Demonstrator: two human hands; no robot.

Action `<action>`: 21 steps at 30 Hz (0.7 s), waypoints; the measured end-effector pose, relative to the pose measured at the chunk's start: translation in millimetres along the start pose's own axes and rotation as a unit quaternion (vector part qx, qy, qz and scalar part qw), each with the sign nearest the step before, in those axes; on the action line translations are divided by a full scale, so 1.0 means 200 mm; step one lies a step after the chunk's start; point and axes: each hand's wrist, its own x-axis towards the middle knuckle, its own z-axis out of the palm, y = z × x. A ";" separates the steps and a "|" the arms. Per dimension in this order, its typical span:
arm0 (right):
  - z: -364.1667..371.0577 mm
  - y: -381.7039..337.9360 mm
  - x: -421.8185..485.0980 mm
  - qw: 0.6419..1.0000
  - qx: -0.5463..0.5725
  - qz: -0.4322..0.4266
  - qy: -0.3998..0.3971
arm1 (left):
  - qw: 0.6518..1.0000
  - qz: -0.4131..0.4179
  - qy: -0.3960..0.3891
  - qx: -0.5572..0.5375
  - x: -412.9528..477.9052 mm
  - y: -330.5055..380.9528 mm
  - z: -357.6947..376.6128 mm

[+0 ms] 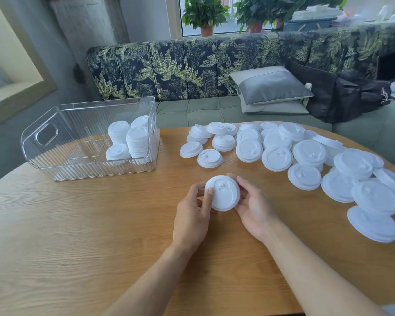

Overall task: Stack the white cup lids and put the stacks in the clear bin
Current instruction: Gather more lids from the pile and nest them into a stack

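Head view: our left hand [192, 215] and right hand [255, 208] curl round one white lid [222, 193] above the middle of the table [78, 224]. We seem partway: a few stacks [137, 142] stand in the clear bin [46, 135] by the far left edge; many loose lids [306, 153] wait by the right edge.

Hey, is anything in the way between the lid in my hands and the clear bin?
Nothing visible. Only bare table lies between the held lid, gripped by left hand and right hand, and the open-topped clear bin. Its stacks stand at its right end; the loose lids lie off right.
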 end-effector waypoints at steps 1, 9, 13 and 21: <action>0.00 0.00 0.00 1.000 -0.002 0.002 -0.006 | 1.000 -0.003 0.002 0.001 0.00 0.00 0.00; 0.00 0.05 0.00 0.996 -0.060 -0.060 -0.025 | 0.996 -0.048 0.035 -0.064 0.01 0.03 -0.03; -0.01 0.06 0.01 0.992 -0.090 -0.068 -0.051 | 0.992 -0.063 0.045 -0.104 0.01 0.04 -0.04; -0.01 0.07 0.00 0.990 -0.108 -0.085 -0.026 | 0.990 -0.075 0.014 -0.119 0.03 0.03 -0.05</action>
